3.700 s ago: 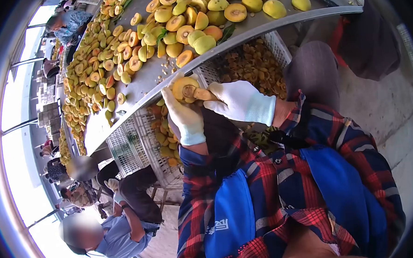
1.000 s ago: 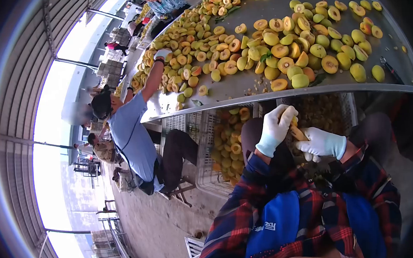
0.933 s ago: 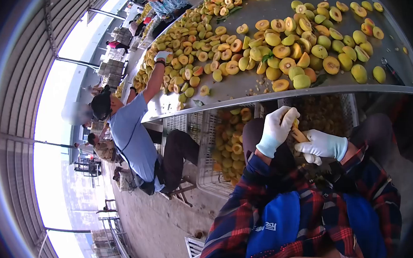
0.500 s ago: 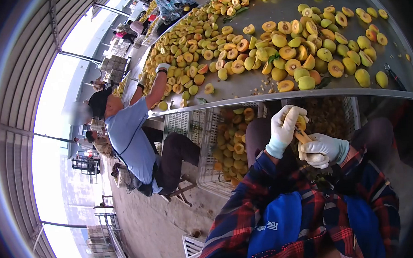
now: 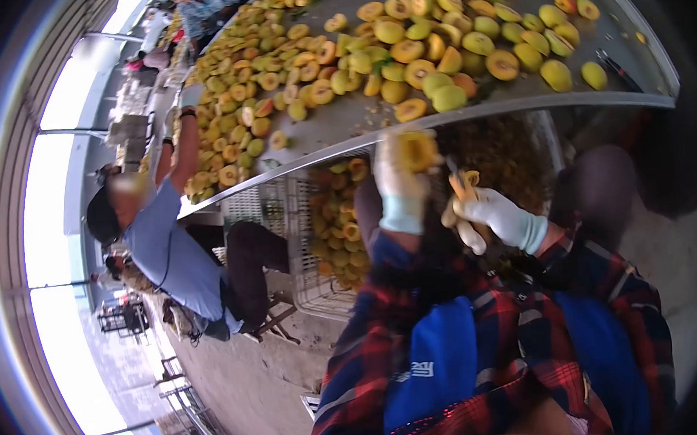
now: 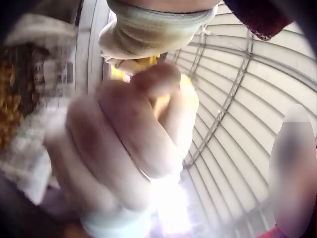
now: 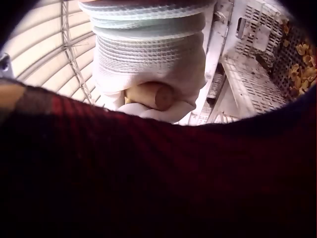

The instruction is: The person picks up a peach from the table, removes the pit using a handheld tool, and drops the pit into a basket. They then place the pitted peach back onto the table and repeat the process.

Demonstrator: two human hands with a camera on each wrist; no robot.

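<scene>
My gloved left hand (image 5: 398, 187) holds a yellow peach half (image 5: 418, 149) just below the table's front edge, its hollow facing up. My gloved right hand (image 5: 504, 216) grips a pitting knife by its wooden handle (image 5: 461, 188); the dark metal tip points up toward the table. A curl of yellow flesh (image 5: 472, 177) shows beside the handle. The handle's round wooden end (image 7: 161, 96) pokes out of the right fist in the right wrist view. In the left wrist view the right hand's curled fingers (image 6: 114, 141) are large and blurred, below the left glove's cuff (image 6: 158, 29).
Many peach halves (image 5: 420, 73) lie on the metal table (image 5: 325, 142). Below it, one crate (image 5: 298, 279) holds fruit halves, and another (image 5: 547, 140) holds brown scraps. A dark-handled tool (image 5: 621, 71) lies at the table's right. A person in blue (image 5: 173, 250) sits at the left.
My left hand has drawn up and away from the knife with the peach half, after the two were together. My right hand keeps its grip. The head view has shifted.
</scene>
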